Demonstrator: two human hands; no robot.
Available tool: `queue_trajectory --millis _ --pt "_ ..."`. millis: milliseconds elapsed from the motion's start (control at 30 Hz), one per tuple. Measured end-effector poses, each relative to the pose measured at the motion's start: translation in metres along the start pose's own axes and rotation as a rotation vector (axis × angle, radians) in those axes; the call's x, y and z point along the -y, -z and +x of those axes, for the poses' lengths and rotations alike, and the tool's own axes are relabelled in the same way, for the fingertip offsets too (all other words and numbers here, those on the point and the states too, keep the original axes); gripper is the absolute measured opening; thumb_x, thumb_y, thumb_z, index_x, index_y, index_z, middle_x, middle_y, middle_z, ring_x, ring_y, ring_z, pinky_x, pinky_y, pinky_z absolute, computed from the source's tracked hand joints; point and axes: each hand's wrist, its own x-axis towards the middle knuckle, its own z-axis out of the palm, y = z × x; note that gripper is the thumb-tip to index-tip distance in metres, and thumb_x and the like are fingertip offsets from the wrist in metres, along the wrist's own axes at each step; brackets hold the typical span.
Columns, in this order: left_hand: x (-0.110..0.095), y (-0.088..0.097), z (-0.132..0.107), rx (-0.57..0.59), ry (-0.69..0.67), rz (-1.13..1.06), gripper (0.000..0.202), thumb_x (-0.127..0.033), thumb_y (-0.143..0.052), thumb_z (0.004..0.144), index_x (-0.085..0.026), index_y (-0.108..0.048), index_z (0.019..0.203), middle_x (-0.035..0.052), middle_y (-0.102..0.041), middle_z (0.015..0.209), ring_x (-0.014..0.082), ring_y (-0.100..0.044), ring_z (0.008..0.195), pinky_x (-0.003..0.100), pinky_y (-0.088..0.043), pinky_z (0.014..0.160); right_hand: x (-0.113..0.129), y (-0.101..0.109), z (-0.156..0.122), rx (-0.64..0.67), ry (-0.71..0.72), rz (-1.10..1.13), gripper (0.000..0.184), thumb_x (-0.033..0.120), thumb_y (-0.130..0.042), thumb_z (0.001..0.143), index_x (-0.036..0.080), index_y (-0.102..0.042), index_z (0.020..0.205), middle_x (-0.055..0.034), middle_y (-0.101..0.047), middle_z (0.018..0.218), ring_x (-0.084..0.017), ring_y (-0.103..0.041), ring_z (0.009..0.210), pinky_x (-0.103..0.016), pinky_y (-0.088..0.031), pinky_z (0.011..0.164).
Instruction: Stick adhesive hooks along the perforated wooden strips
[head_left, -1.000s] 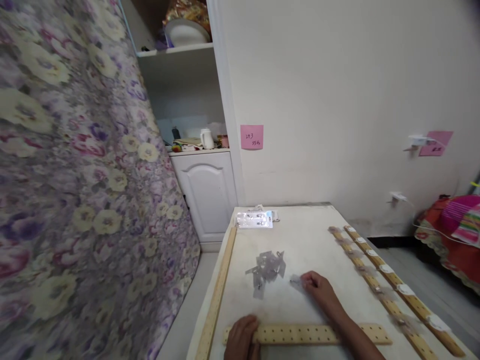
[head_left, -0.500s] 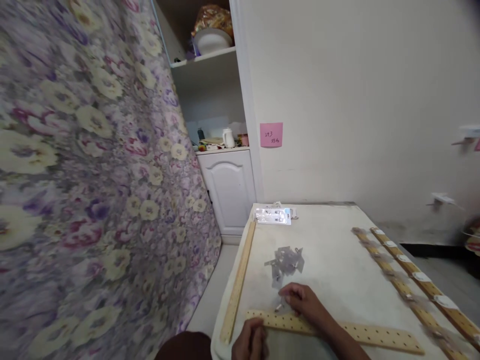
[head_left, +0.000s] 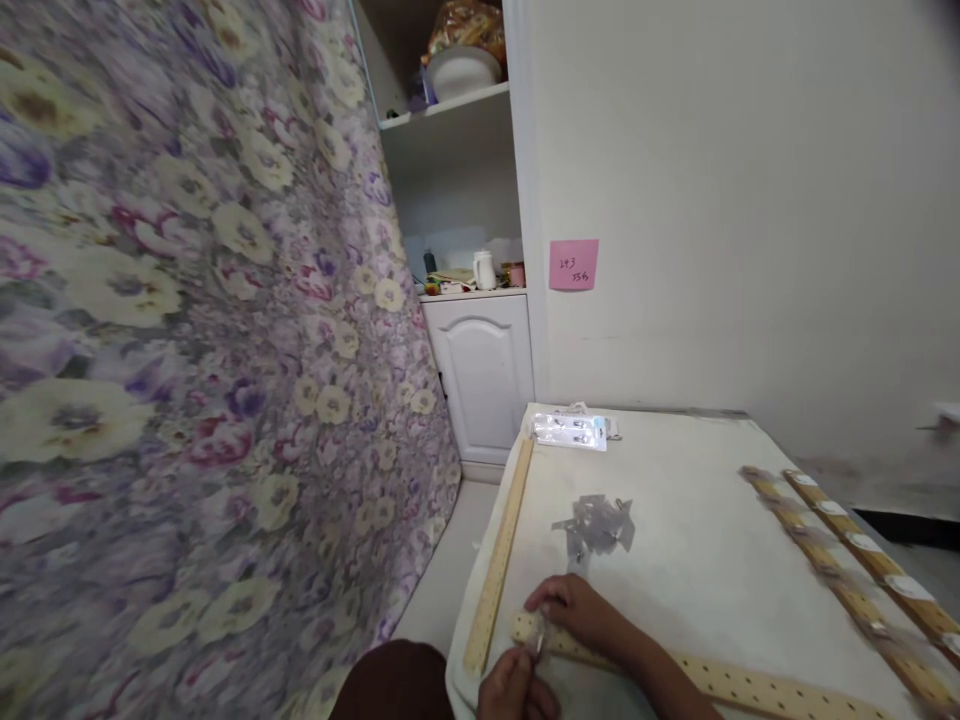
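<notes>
A small clear plastic packet (head_left: 537,634) is pinched between my two hands, over the left end of a pale wooden strip with rows of holes (head_left: 750,682). My left hand (head_left: 517,688) closes on its lower edge at the table's front. From the right, my right hand (head_left: 576,612) grips the upper side with fingers bent. What lies inside the packet is too small to make out. Just beyond my right hand is a pile of similar small grey-clear packets (head_left: 598,524) on the white table (head_left: 675,560).
Along the left table edge runs another holed wooden strip (head_left: 501,560). Two wooden strips (head_left: 840,575) bearing packets and white pieces lie at the right. A clear blister pack (head_left: 570,431) sits at the far edge. A flowered curtain (head_left: 225,400) hangs left.
My right hand has brought a packet from the table toward my left hand, and both now grip it. The view has swung slightly left.
</notes>
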Motion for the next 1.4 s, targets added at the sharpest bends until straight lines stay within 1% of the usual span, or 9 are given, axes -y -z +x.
queue_trajectory --millis 100,200,433,633,733,900,1000,1200,1400 --pt "-0.002 0.001 0.001 0.007 0.029 -0.020 0.057 -0.072 -0.059 0.053 -0.018 -0.052 0.067 -0.0029 -0.057 0.036 0.0054 -0.040 0.025 0.016 -0.019 0.031 0.001 -0.007 0.008 -0.018 0.002 -0.052 0.032 0.013 -0.045 0.069 0.017 -0.072 0.086 -0.0043 -0.070 0.083 -0.017 -0.061 0.077 -0.026 -0.044 0.072" --pt "-0.001 0.000 0.003 -0.017 0.036 -0.048 0.058 -0.074 -0.058 0.052 -0.018 -0.053 0.066 -0.0035 -0.055 0.033 0.0049 -0.038 0.024 0.015 -0.018 0.031 0.001 -0.011 0.012 -0.037 0.001 -0.082 0.031 0.012 -0.046 0.069 0.018 -0.072 0.086 -0.0051 -0.069 0.083 -0.018 -0.060 0.080 -0.028 -0.043 0.075" --pt "0.002 -0.003 0.006 -0.129 0.008 -0.083 0.055 -0.072 -0.059 0.050 -0.018 -0.049 0.058 -0.0023 -0.053 0.031 0.0048 -0.035 0.022 0.016 -0.013 0.032 -0.005 -0.019 0.018 -0.067 -0.029 -0.077 0.031 0.010 -0.049 0.066 0.019 -0.072 0.085 -0.0033 -0.066 0.080 -0.016 -0.059 0.075 -0.026 -0.044 0.071" --pt "-0.008 -0.006 -0.001 -0.153 0.002 -0.058 0.051 -0.069 -0.058 0.052 -0.019 -0.050 0.056 -0.0028 -0.051 0.030 0.0062 -0.034 0.022 0.018 -0.015 0.031 -0.009 -0.027 0.019 -0.099 -0.044 -0.003 0.031 0.009 -0.051 0.064 0.017 -0.070 0.086 -0.0025 -0.066 0.077 -0.016 -0.060 0.071 -0.024 -0.045 0.066" --pt "-0.009 -0.006 0.000 -0.163 -0.001 -0.035 0.051 -0.069 -0.058 0.051 -0.019 -0.049 0.056 -0.0027 -0.053 0.031 0.0063 -0.034 0.021 0.018 -0.016 0.031 -0.009 -0.029 0.018 -0.121 -0.045 0.031 0.028 0.010 -0.051 0.065 0.015 -0.068 0.086 -0.0025 -0.067 0.073 -0.016 -0.061 0.069 -0.024 -0.046 0.065" --pt "-0.002 -0.004 0.006 -0.171 0.021 -0.058 0.055 -0.072 -0.059 0.046 -0.018 -0.050 0.055 -0.0028 -0.051 0.029 0.0057 -0.033 0.019 0.017 -0.014 0.029 -0.006 -0.027 0.013 -0.133 -0.028 0.050 0.026 0.014 -0.052 0.067 0.015 -0.070 0.085 -0.0045 -0.068 0.078 -0.017 -0.062 0.073 -0.026 -0.046 0.068" --pt "0.000 -0.004 0.007 -0.161 0.017 -0.085 0.054 -0.069 -0.061 0.048 -0.017 -0.052 0.057 -0.0022 -0.053 0.031 0.0055 -0.035 0.020 0.017 -0.015 0.030 -0.003 -0.022 0.009 -0.116 -0.018 0.049 0.027 0.016 -0.054 0.067 0.017 -0.070 0.089 -0.0043 -0.068 0.081 -0.017 -0.062 0.074 -0.026 -0.047 0.068" --pt "-0.001 -0.004 0.003 -0.168 -0.012 -0.095 0.052 -0.067 -0.061 0.051 -0.017 -0.053 0.058 -0.0021 -0.054 0.032 0.0049 -0.035 0.021 0.016 -0.014 0.031 -0.004 -0.019 0.007 -0.079 -0.032 0.004 0.036 0.014 -0.063 0.059 0.018 -0.070 0.094 -0.0036 -0.066 0.085 -0.018 -0.059 0.079 -0.026 -0.045 0.072" --pt "-0.003 -0.003 0.003 -0.145 -0.006 -0.080 0.049 -0.065 -0.061 0.051 -0.017 -0.054 0.059 -0.0014 -0.055 0.033 0.0053 -0.034 0.021 0.017 -0.014 0.031 -0.011 -0.021 0.012 -0.076 -0.087 0.109 0.036 0.012 -0.066 0.053 0.018 -0.070 0.088 -0.0006 -0.064 0.081 -0.016 -0.057 0.077 -0.025 -0.045 0.070"
